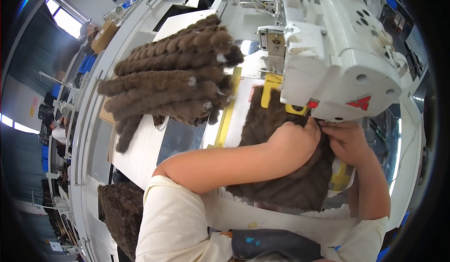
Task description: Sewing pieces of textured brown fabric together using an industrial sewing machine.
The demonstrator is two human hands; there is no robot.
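Note:
A piece of dark brown fur [281, 187] lies under the head of a white sewing machine [347, 70] and hangs toward my body. My left hand [297, 142] is closed, its fingertips pinching the fur just below the machine's head. Right beside it, my right hand [348, 142] is also closed, with thumb and fingers on the fur's edge. The two hands nearly touch at the fingertips. A yellow plate [271, 93] rests on the fur's far part. The needle and the exact stitching spot are hidden by the hands and the machine's head.
A pile of brown fur strips [173, 74] lies on the white table [136, 168] to the left. Another brown fur piece [121, 213] sits at the lower left. A yellow strip [228, 112] runs along the machine bed. Further workstations stand at the far left.

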